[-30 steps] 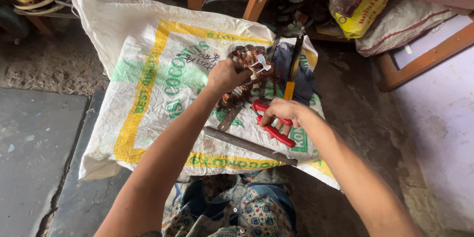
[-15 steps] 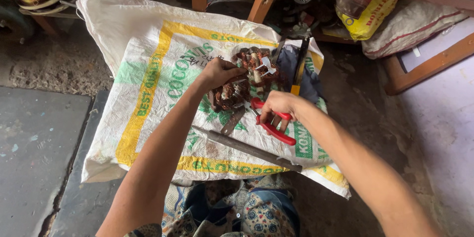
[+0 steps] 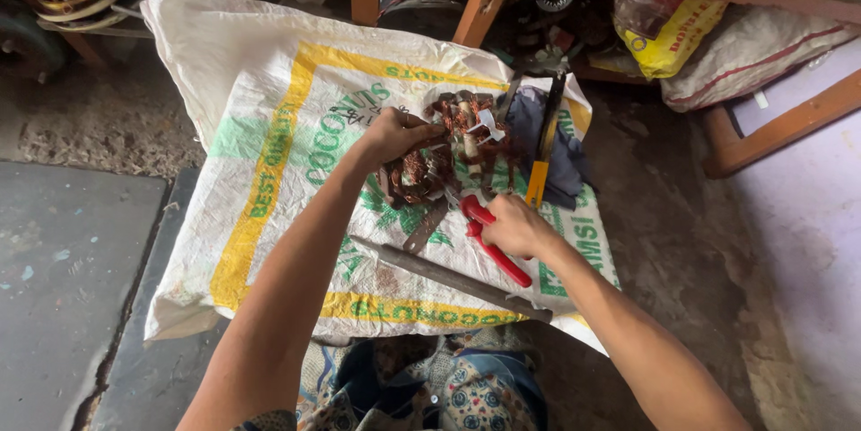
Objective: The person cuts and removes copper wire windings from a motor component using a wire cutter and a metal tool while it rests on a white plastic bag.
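Hands barely shifted — left hand (image 3: 395,137) clamps copper-wound stator (image 3: 448,148), heavy, rigid; right hand (image 3: 509,225) squeezes red-handled pliers (image 3: 491,243) — grip core, not windings.

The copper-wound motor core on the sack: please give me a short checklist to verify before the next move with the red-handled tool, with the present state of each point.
1. Left hand steadies the copper-wound core: ok, its fingers rest on the windings.
2. Right hand grips the red-handled tool: ok, closed around the handles.
3. Tool tip placed on the wire: cannot tell, the tip is hidden among the windings.
4. Left fingers away from the tool tip: cannot tell, they look close.
5. Core lies on the printed sack: ok.
6. Long metal rod out of the way: not ok, it lies just under the right wrist.
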